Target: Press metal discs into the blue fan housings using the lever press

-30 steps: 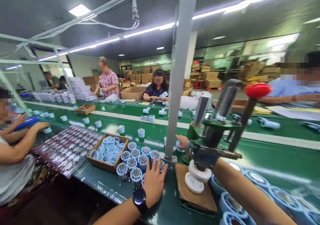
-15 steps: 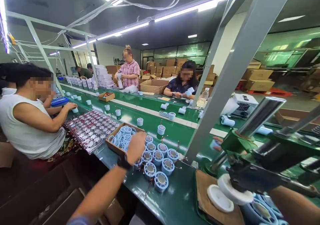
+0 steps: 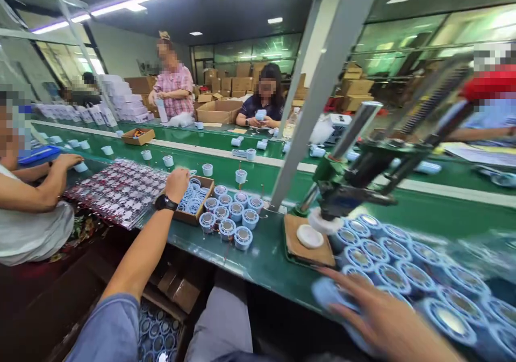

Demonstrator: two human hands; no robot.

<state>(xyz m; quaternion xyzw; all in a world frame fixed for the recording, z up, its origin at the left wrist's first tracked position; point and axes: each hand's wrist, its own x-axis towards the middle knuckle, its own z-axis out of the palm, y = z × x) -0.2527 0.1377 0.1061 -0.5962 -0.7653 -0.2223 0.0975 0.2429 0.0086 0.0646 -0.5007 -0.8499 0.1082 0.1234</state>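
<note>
We look down on a long green worktop with a green lever press standing at its right. Under the near edge, a carton shows rows of round blue parts, only partly in view. On the worktop, a shallow cardboard box is filled with loose light-blue rings; to its right stands a close cluster of blue housings with metallic round tops, and more crowd beside the press. At the near edge, in front of the press, our right hand is blurred, its fingers spread around one light-blue housing. We judge it stiff, fairly smooth and light enough for one hand, best held around its outer wall, clear of the top. Above the box, our left hand is closed, fingers narrow, pinching what looks like a single ring: probably very light, slightly springy, and easiest taken by its rim.
</note>
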